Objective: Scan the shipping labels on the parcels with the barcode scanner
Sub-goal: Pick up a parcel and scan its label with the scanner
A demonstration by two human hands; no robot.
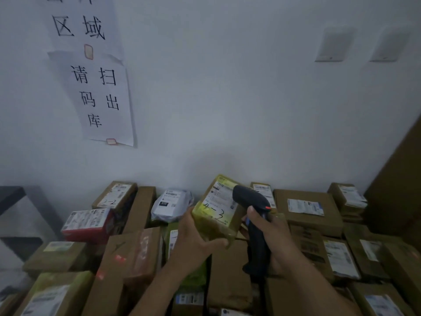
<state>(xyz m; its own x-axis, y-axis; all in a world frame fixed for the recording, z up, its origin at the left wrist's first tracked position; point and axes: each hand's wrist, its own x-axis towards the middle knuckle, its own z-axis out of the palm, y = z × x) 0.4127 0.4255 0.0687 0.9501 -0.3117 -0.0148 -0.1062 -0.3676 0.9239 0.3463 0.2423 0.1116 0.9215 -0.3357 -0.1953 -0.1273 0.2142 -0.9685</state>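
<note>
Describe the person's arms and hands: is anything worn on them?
No sleeve shows on the left forearm or the right forearm; both are bare down to the picture's edge. The left hand and right hand wear no gloves, and no watch or bracelet shows at either wrist. The light is too dim to rule out rings.

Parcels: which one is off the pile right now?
The yellow-green parcel with 4-3 handwritten on it: the left hand holds it up beside the scanner; all others lie stacked.

Head-worn view, forward-down, near the parcels (296, 222)
</note>
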